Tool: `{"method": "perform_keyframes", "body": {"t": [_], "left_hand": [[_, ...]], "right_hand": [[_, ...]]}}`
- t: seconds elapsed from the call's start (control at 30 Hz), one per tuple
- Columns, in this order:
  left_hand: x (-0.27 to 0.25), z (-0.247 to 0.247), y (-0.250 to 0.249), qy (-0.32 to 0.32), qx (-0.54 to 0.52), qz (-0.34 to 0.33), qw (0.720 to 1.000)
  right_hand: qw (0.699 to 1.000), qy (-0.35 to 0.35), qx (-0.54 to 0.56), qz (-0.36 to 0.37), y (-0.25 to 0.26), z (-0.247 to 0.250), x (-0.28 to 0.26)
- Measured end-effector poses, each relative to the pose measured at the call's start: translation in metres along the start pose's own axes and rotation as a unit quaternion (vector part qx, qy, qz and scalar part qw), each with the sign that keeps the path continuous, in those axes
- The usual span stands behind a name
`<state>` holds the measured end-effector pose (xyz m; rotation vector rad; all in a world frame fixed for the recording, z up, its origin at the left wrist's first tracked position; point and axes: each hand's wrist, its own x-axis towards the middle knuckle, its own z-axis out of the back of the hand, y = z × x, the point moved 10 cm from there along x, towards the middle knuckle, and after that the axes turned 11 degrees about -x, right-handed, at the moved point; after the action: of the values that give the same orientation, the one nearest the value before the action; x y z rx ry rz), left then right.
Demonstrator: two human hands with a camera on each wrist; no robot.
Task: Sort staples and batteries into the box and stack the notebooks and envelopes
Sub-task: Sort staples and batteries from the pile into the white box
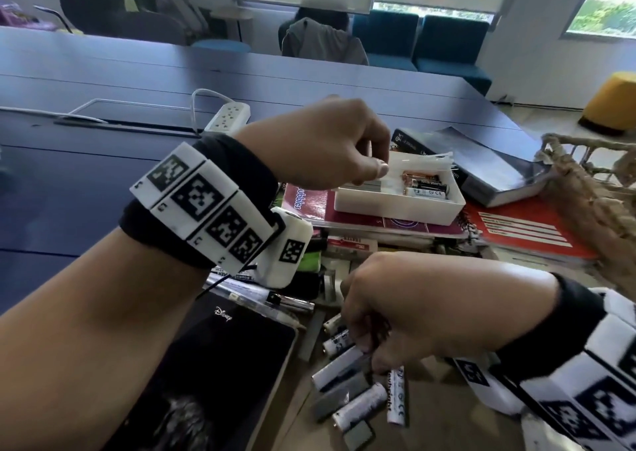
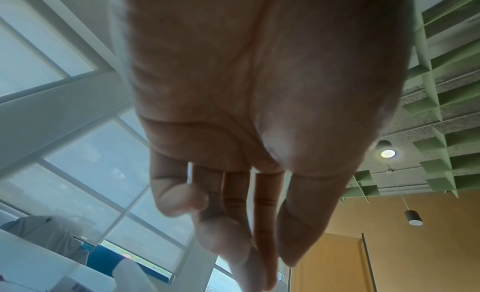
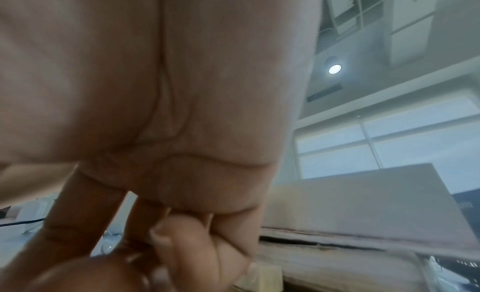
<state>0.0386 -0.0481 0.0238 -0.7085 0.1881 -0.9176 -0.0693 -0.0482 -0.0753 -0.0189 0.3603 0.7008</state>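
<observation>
The table [image 1: 103,82] is lying bare beyond the clutter. The box [image 1: 399,206] is sitting on a notebook [image 1: 309,206]. The left hand [image 1: 320,144] is hovering at its near-left edge, fingers loosely extended. The right hand [image 1: 406,313] is seemingly pinching among the batteries [image 1: 358,402].

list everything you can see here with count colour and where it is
box: one, white, on the maroon notebook, centre
batteries in box: about three, copper-black and white, right compartment
staples in box: grey strips, count unclear, left compartment under the left hand
loose batteries: at least five, mostly white, near table edge
maroon notebook: one, under the box
red notebook: one, right of the maroon one
thick book: one, grey-black, behind the box
black Disney notebook: one, lower left
power strip: one, white, far side of the pile
woven basket: one, tan, right edge
table: dark blue
left hand: over the box, fingers curled
right hand: reaching into the loose batteries
</observation>
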Motion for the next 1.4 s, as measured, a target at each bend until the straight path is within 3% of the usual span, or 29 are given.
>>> {"method": "perform_keyframes", "body": {"t": [0.13, 0.33, 0.6, 0.83, 1.03, 1.4], "left_hand": [[0.0, -0.004, -0.001, 0.01, 0.0, 0.002, 1.0], [0.002, -0.004, -0.001, 0.011, 0.005, 0.003, 1.0], [0.003, -0.009, 0.002, 0.018, 0.012, 0.02, 1.0], [0.002, -0.026, 0.003, 0.068, -0.014, 0.041, 0.997], [0.0, -0.037, 0.001, 0.113, -0.132, 0.057, 0.983], [-0.001, -0.033, 0.0, 0.101, -0.142, 0.049, 0.983]], "right_hand": [[1.0, 0.004, 0.002, -0.007, -0.001, 0.0, -0.005], [0.992, -0.006, 0.082, -0.093, -0.044, 0.024, -0.025], [0.967, -0.121, 0.147, -0.169, -0.106, 0.087, -0.046], [0.96, -0.139, 0.186, -0.159, -0.121, 0.084, -0.044], [0.949, -0.152, 0.241, -0.132, -0.125, 0.082, -0.052], [0.945, -0.106, 0.279, -0.13, -0.121, 0.064, -0.046]]}}
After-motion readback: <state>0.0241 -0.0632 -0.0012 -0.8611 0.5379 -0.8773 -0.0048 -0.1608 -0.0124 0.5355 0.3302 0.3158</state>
